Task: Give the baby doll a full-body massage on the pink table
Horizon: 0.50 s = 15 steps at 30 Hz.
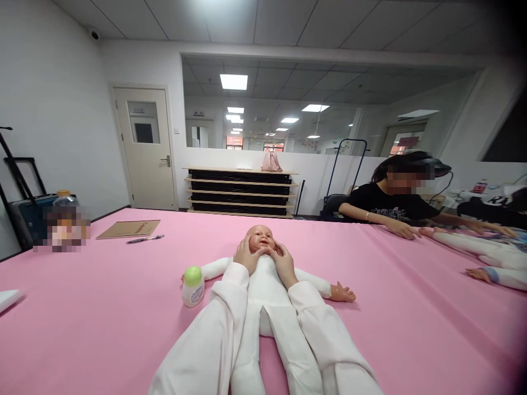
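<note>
A baby doll (267, 282) with a white cloth body lies on its back on the pink-covered table, head away from me and arms spread. My left hand (247, 255) cups one side of its face, thumb at the chin. On the other cheek, my right hand (284, 263) does the same, and both thumbs meet near the doll's chin. The fingertips curve round the sides of the head and are partly hidden. A small bottle with a green cap (193, 286) stands beside the doll's arm, left of my left sleeve.
At the far left of the table lie a brown notebook (128, 229) and a pen (145, 239). A white object (9, 299) sits at the left edge. On the right, a co-worker (391, 192) in a head-worn device reaches toward another doll (481, 247).
</note>
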Available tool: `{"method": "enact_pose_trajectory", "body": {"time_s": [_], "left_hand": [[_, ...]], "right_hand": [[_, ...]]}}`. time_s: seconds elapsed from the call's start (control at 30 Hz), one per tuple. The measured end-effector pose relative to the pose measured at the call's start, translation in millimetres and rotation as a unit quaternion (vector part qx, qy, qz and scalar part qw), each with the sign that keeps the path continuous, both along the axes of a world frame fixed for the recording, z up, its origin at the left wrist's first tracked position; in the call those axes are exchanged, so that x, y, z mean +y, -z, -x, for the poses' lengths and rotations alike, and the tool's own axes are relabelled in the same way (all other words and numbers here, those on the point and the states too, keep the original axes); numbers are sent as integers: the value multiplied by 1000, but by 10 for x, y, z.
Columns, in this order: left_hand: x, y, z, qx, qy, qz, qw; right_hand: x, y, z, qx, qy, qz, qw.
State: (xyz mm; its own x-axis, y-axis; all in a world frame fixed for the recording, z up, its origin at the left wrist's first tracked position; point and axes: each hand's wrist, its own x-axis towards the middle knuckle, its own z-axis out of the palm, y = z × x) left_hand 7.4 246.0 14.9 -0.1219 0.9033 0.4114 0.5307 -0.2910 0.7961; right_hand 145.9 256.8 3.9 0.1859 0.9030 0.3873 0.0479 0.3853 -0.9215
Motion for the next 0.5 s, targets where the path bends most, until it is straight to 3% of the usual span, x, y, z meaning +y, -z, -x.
{"method": "enact_pose_trajectory", "body": {"time_s": [0.3,0.5], "left_hand": [[49,23,20,-9,9,0,1000],[41,9,11,-16,8,6,1000]], "right_hand": [[90,32,-22,-28,18,-22,999],[82,19,12,-79,34,71,994]]}}
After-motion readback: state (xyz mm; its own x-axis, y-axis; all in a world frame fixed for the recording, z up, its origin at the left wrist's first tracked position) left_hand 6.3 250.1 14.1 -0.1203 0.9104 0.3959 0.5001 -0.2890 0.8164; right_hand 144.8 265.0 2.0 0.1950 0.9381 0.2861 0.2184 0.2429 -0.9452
